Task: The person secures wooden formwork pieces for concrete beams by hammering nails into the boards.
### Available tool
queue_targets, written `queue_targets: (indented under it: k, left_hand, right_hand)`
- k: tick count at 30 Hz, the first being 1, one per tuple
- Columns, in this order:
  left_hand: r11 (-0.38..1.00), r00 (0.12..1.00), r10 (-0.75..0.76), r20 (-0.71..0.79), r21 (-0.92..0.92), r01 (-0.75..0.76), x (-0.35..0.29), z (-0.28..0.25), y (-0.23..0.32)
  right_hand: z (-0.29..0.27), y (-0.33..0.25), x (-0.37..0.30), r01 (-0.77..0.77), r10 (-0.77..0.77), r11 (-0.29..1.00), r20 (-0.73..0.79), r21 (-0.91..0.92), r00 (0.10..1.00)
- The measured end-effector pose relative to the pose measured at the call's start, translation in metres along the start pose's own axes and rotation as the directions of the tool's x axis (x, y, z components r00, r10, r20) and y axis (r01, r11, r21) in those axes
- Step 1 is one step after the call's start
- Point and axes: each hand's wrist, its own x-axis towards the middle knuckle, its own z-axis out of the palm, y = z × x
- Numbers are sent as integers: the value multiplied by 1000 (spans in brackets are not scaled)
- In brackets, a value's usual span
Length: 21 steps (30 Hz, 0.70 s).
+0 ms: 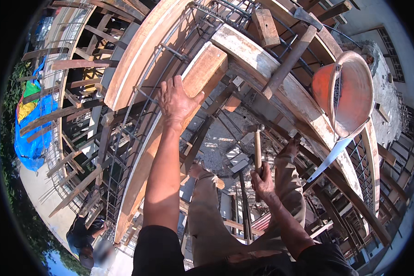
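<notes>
My left hand (178, 102) lies with its fingers spread on a wooden beam (206, 69) that forms one side of a formwork channel. Steel rebar (158, 64) runs along the channel beside that hand. Lower and to the right, my right hand (263, 184) is wrapped round the wooden handle of a hammer (257, 149). The hammer stands head up over the gap between the beams, its head apart from the wood. My feet rest on timbers below, with my knees bent.
An orange bucket (324, 89) sits on the right-hand beam, with a handsaw (331, 158) beside it. A second hammer-like tool (290, 62) lies across that beam. A wood block (265, 28) rests on rebar. Props and debris show far below. Another person (85, 237) is at lower left, near blue sheeting (37, 131).
</notes>
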Motion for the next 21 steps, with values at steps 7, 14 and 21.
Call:
queue_targets:
  k: [7,14,21]
  left_hand:
    - [1000,1000,9,-17,26,-9,-3,7,-5]
    - [998,999,43,-31,40,-42,2,6,0]
    - [996,1000,21,19,81,-23,-2,3,-4]
  right_hand:
    - [60,-35,33,-278,194,567,203,776,960]
    - [22,-38,73,-396,401,481,205,782,893]
    - [-43,-80,82,-435,336,599,282,672,899]
